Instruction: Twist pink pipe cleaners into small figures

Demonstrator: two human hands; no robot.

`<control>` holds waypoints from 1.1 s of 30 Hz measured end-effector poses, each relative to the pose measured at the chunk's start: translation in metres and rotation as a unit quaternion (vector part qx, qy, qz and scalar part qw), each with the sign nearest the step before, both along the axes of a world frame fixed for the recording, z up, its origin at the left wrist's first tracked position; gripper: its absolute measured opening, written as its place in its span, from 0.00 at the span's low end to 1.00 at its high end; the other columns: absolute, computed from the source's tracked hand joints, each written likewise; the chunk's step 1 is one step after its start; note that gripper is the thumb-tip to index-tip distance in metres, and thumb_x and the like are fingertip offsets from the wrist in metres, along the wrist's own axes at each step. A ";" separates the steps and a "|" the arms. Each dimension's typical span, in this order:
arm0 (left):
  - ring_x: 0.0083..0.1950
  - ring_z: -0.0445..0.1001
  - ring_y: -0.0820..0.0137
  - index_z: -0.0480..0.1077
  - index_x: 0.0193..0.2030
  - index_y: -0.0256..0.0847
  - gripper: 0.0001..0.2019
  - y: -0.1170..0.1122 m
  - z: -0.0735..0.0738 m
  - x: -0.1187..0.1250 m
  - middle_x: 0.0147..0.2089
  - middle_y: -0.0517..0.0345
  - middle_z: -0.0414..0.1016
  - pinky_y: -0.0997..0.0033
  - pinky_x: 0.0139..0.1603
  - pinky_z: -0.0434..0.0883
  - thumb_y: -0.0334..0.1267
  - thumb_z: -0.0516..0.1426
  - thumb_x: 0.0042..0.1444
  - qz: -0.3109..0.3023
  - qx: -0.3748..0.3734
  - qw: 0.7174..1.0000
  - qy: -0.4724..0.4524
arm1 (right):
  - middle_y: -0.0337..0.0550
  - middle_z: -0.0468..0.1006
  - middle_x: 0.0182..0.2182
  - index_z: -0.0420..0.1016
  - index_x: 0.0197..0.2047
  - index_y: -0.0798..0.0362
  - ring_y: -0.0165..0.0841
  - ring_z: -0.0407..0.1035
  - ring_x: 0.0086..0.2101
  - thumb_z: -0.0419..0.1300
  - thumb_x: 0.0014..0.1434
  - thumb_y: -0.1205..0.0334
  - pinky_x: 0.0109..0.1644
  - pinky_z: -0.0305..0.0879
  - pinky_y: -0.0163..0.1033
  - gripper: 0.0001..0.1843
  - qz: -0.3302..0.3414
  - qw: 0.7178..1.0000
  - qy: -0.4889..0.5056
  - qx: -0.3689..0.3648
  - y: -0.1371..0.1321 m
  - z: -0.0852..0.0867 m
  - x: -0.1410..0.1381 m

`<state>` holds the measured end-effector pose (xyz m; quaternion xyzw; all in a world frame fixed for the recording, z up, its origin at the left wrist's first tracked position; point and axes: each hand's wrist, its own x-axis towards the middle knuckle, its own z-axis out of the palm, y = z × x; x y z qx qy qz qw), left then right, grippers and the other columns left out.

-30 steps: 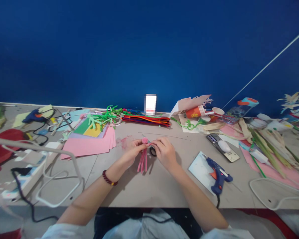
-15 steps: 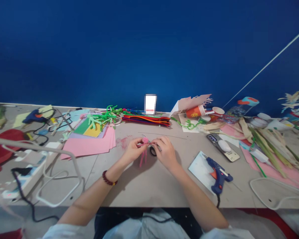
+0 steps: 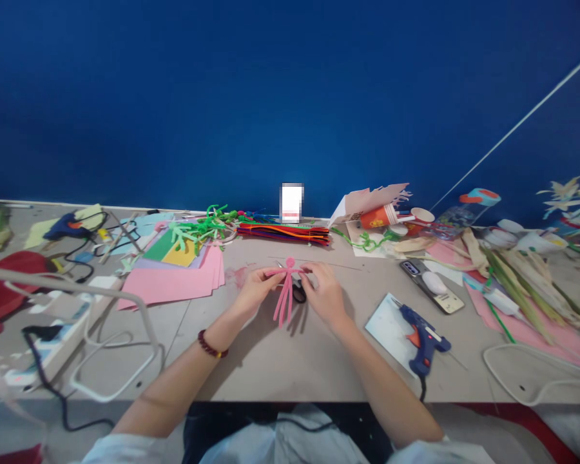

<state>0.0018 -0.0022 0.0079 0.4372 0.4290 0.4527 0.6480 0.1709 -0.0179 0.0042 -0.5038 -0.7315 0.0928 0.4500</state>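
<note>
Both my hands hold a pink pipe-cleaner figure (image 3: 285,293) just above the grey table (image 3: 290,361). It has a small loop on top, a crossbar and several strands hanging down. My left hand (image 3: 254,291) pinches the left end of the crossbar, and my right hand (image 3: 323,293) pinches the right end. A pair of scissors with black handles (image 3: 297,291) lies on the table right behind the figure, partly hidden by my right hand.
A stack of pink and coloured paper (image 3: 178,274) lies at left, with green pipe-cleaner shapes (image 3: 205,227) and a bundle of coloured pipe cleaners (image 3: 285,233) behind. A blue glue gun (image 3: 423,341) rests on a card at right, near a phone (image 3: 432,287). Power strip and cables (image 3: 53,341) sit at left.
The pink figure has been lifted and straightened; its top loop and crossbar now show, with the strands hanging down. My hands have moved slightly apart along the crossbar.
</note>
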 end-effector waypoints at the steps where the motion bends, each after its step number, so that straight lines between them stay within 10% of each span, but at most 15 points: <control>1: 0.35 0.74 0.69 0.78 0.36 0.37 0.14 0.000 0.000 0.000 0.35 0.53 0.79 0.73 0.35 0.69 0.41 0.65 0.43 0.003 0.001 1.000 -0.002 | 0.44 0.76 0.38 0.72 0.42 0.51 0.38 0.67 0.41 0.55 0.59 0.65 0.46 0.63 0.43 0.07 0.005 1.000 0.000 0.002 0.000 0.000 -0.001; 33: 0.28 0.74 0.73 0.77 0.31 0.37 0.12 -0.008 -0.011 0.014 0.29 0.57 0.79 0.76 0.30 0.70 0.36 0.68 0.37 0.050 -0.104 0.985 -0.129 | 0.42 0.75 0.33 0.74 0.36 0.50 0.34 0.70 0.36 0.54 0.58 0.63 0.42 0.65 0.38 0.07 0.034 0.975 0.201 -0.087 -0.008 -0.004 -0.014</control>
